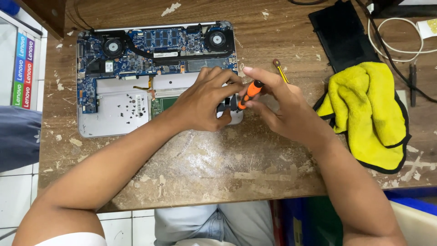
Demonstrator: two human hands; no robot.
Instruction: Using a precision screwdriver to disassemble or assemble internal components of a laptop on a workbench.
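An opened laptop point(114, 114) lies on the worn wooden table point(227, 168), its blue circuit board and two round fans exposed. My right hand point(277, 107) grips an orange-handled screwdriver point(249, 93) whose tip points down at the laptop's front right corner. Beside it, my left hand point(202, 100) rests on that same corner, fingers curled around a small dark part next to the screwdriver tip. Several tiny loose screws point(129, 107) lie on the silver panel at the laptop's left.
A yellow cloth with black edging point(368, 114) lies at the right, partly over a flat black panel point(341, 32). White and black cables point(396, 45) run along the back right. A second yellow-handled tool point(281, 70) lies behind my right hand. Blue bins sit below the table edge.
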